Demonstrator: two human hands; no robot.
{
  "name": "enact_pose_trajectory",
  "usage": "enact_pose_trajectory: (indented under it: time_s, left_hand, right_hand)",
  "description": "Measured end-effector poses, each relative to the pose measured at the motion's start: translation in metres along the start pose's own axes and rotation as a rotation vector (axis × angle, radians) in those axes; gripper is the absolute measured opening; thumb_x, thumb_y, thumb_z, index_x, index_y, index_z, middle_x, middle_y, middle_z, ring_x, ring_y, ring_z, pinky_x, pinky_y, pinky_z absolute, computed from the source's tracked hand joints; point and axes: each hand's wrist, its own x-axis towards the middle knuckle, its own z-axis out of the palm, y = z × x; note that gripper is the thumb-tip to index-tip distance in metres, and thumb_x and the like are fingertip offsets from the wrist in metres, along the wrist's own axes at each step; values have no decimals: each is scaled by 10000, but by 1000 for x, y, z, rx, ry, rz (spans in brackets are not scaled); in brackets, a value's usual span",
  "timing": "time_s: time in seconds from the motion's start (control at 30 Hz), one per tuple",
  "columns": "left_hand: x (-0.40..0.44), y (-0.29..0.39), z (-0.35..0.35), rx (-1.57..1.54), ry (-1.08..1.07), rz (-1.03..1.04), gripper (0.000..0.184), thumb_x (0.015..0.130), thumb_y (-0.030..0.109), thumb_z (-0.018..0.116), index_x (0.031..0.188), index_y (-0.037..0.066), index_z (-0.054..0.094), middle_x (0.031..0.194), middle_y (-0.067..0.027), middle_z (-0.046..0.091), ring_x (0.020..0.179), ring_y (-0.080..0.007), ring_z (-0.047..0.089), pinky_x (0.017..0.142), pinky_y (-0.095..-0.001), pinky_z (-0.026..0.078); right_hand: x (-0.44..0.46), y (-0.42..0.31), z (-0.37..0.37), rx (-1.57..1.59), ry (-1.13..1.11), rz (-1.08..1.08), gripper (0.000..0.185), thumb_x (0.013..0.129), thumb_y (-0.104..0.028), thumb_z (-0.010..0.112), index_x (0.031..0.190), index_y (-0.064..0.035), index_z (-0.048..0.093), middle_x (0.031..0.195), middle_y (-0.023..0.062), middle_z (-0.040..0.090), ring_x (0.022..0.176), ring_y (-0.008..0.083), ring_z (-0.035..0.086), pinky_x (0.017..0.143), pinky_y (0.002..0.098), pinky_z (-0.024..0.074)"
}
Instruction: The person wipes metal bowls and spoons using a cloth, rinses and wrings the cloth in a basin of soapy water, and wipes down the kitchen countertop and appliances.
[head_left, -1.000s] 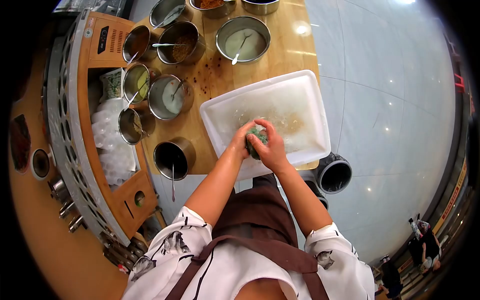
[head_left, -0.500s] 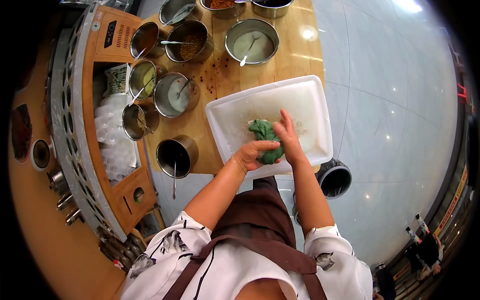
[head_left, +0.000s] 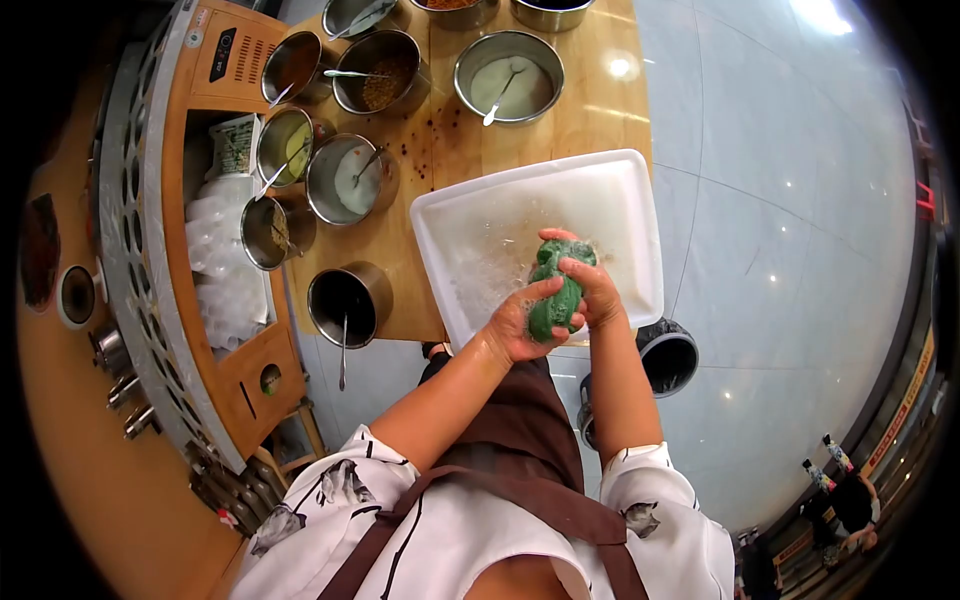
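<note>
Green cloth, bunched over the near part of the white plastic tray, is now clasped by our left hand and our right hand, splayed a moment ago, so two-handed squeezing seems under way.

You're in what looks like a food shop's preparation area: steel pots of condiments with spoons crowd your wooden tabletop, clear plastic tubs sit in the cabinet alongside, and you wear a brown apron.
</note>
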Motion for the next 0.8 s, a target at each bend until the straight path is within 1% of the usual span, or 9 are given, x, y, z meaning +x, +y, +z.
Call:
enact_pose_trajectory:
  time_s: [0.17,0.3,0.37,0.4,0.47,0.6,0.67,0.77,0.8]
  left_hand:
    - [1,6,6,324,299,3,215,807,178,602,942,27,532,761,-79,559,591,-167,530,422,-233,435]
    - [11,15,-2,603,327,49,168,761,156,623,857,28,571,707,-59,573,550,-134,543,416,-239,417]
    - [7,18,15,1122,563,17,167,705,136,634,827,31,591,741,-58,597,617,-146,580,475,-272,430]
    - [8,15,18,1115,562,18,167,705,136,634,827,31,591,741,-58,597,617,-146,580,475,-272,430]
    - [13,5,20,1298,629,254,183,683,123,606,804,-12,589,761,-99,619,698,-197,613,556,-315,440]
    - [33,0,-20,1752,709,346,280,689,149,623,898,-23,549,816,-162,623,774,-290,616,647,-369,461]
    - [33,-8,-18,1955,993,405,400,695,184,644,1023,18,487,902,-210,608,830,-356,598,680,-403,468]
    - [30,-17,-22,2005,912,470,502,686,209,673,1089,37,427,944,-212,600,843,-395,580,708,-432,470]
    - [18,-17,1,1911,855,385,414,728,202,646,1060,37,461,899,-172,612,827,-324,607,660,-382,484]
  right_hand:
    - [11,-9,6,-461,163,-24,316,739,-141,636,1029,-36,565,888,42,557,795,114,520,659,262,449]
    - [20,-9,15,-707,245,-134,236,747,-128,622,963,-36,596,853,31,571,743,103,507,648,255,434]
    - [24,-4,12,-721,326,-98,212,760,-116,596,956,-35,602,817,30,586,708,106,513,650,254,433]
    - [25,-3,12,-724,325,-92,212,760,-116,596,956,-35,602,817,30,586,708,106,513,650,254,433]
    - [28,-1,12,-924,450,-138,205,771,-109,578,961,-36,598,781,30,585,681,111,513,635,262,436]
    - [35,20,-17,-1051,589,-225,187,781,-127,579,930,-19,607,743,39,579,653,119,523,593,269,438]
    - [35,30,-27,-1223,812,-413,194,795,-126,568,961,-26,586,773,59,584,687,133,527,623,274,441]
    - [18,23,-1,-883,841,-248,223,810,-148,571,994,-24,580,802,65,587,737,145,539,665,279,445]
    - [11,20,-2,-803,773,-219,285,822,-211,576,1039,-27,578,883,81,579,775,144,537,714,291,450]
